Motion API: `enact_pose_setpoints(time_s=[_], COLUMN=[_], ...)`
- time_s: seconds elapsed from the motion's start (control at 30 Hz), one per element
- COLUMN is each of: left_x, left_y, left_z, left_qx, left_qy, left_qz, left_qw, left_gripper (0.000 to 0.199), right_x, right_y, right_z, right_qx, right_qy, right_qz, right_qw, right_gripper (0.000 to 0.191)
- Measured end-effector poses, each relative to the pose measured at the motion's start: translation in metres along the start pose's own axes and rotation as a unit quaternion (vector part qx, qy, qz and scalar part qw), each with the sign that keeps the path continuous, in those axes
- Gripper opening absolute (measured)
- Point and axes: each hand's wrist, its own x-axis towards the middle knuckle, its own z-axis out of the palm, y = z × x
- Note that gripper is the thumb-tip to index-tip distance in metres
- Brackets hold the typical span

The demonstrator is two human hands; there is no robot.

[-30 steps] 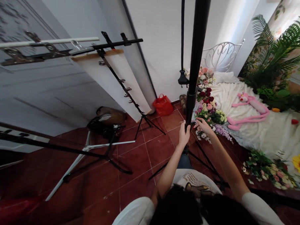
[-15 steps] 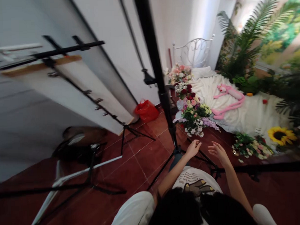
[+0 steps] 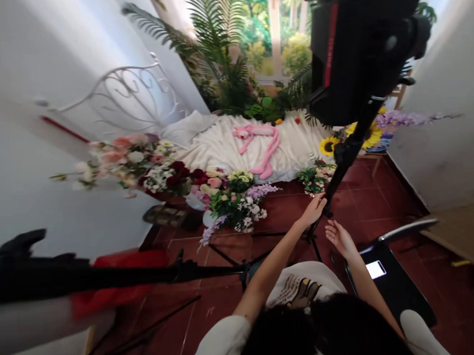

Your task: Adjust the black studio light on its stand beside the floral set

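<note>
My left hand (image 3: pixel 314 211) reaches forward with its fingers stretched out. Its fingertips are right beside the black pole of a light stand (image 3: pixel 341 167), and whether they touch it I cannot make out. Lower and to the right, my right hand (image 3: pixel 339 238) is held palm up with its fingers loosely bent and apart; nothing is in it. A large black studio light (image 3: pixel 357 52) with a red stripe sits on top of the slanting pole, high above both hands.
Beyond the hands lies a bed with a cream blanket (image 3: pixel 204 147) and a pink plush toy (image 3: pixel 264 130). Flower bunches (image 3: pixel 238 209) line its front. Another black stand (image 3: pixel 147 273) crosses the left side. A black chair (image 3: pixel 402 280) at right carries a phone (image 3: pixel 376 269).
My view has swung to the right, bringing the studio light, the chair and the phone into sight. My left hand has stretched forward to the pole; the right stays bent below it.
</note>
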Motion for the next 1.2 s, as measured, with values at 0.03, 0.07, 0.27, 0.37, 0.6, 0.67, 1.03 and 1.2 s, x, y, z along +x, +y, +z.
enact_pose_setpoints(time_s=[0.03, 0.07, 0.27, 0.37, 0.6, 0.67, 1.03, 1.2], left_x=[0.005, 0.009, 0.017, 0.017, 0.018, 0.018, 0.017, 0.018], left_y=[0.000, -0.002, -0.014, -0.019, -0.020, -0.020, -0.025, -0.027], left_z=[0.007, 0.012, 0.022, 0.022, 0.025, 0.026, 0.032, 0.031], left_qx=[-0.011, -0.021, -0.043, -0.041, -0.062, -0.061, -0.070, -0.056], left_qy=[0.000, 0.002, 0.028, 0.036, 0.058, 0.065, 0.085, 0.104], left_qz=[-0.011, -0.024, -0.041, -0.035, -0.019, -0.018, -0.016, -0.013], left_qw=[1.000, 0.999, 0.998, 0.998, 0.996, 0.996, 0.994, 0.993], left_gripper=[0.050, 0.052, 0.059, 0.058, 0.056, 0.056, 0.057, 0.062], right_x=[-0.002, -0.003, 0.005, 0.010, 0.017, 0.017, 0.001, -0.021], right_y=[-0.001, -0.001, -0.005, -0.007, -0.012, -0.018, -0.044, -0.095], right_z=[-0.002, -0.003, 0.014, 0.020, 0.018, 0.017, 0.018, 0.044], right_qx=[0.024, 0.043, 0.140, 0.253, 0.207, 0.002, -0.686, -0.564], right_qy=[-0.003, -0.006, -0.047, -0.125, -0.227, -0.154, 0.103, 0.000], right_qz=[0.005, 0.011, 0.045, 0.080, -0.007, -0.097, -0.275, -0.371], right_qw=[1.000, 0.999, 0.988, 0.956, 0.952, 0.983, 0.665, 0.738], right_gripper=[0.016, 0.017, 0.023, 0.025, 0.023, 0.022, 0.023, 0.073])
